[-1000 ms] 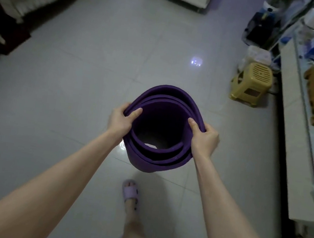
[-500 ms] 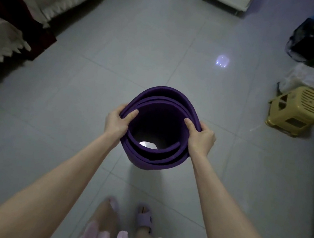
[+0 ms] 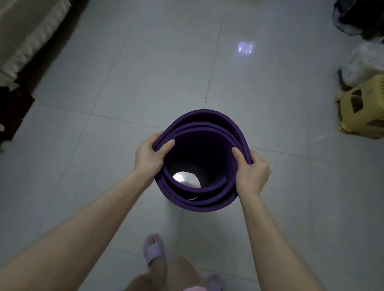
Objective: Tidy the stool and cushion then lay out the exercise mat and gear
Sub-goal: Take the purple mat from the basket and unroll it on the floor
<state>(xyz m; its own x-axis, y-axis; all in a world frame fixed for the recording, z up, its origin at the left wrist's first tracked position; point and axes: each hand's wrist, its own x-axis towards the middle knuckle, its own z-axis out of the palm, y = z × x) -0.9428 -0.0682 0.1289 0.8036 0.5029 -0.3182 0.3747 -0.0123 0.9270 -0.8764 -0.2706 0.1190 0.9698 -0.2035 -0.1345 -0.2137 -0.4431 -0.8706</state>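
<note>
Currently both hands, left hand (image 3: pixel 150 156) and right hand (image 3: pixel 252 173), grip the rolled purple exercise mat (image 3: pixel 194 195) upright by its top rim above the floor (image 3: pixel 136 62); likely light, soft foam, springy, best held at opposite rim edges.

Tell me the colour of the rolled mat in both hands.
Dark purple: the rolled mat, seen end-on in the head view.

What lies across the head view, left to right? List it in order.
Fringed sofa cover → left hand → rolled purple mat, gripped at its rim by both hands → right hand → yellow stool.
</note>
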